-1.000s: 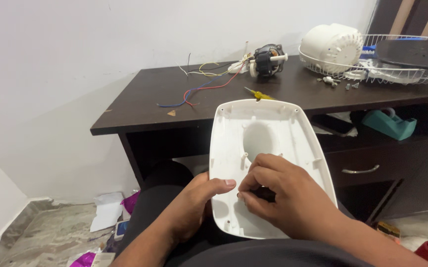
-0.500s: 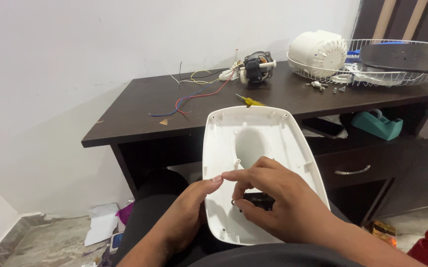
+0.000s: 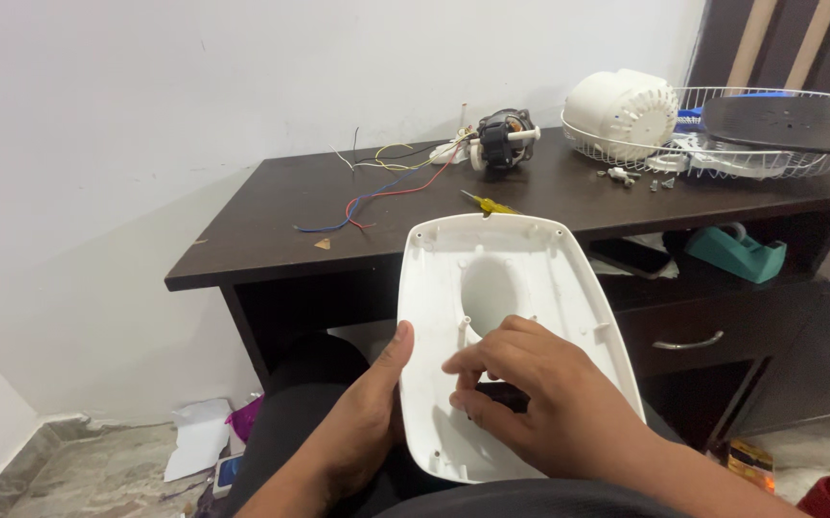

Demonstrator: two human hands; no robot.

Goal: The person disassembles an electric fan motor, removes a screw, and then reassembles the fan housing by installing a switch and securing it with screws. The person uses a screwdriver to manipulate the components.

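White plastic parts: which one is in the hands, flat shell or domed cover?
The flat white shell, open side up. The left hand grips its edge and the right hand works inside it. The domed white cover sits untouched on the desk.

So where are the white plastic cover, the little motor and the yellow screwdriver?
white plastic cover [image 3: 530, 251]: head view, on its upper inner face.
motor [image 3: 503, 140]: head view, on its dark body, on the desk.
yellow screwdriver [image 3: 493, 204]: head view, on its handle, on the desk.

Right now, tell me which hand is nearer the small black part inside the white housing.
Right. The right hand pinches the small black part; the left hand grips the white housing at its left edge.
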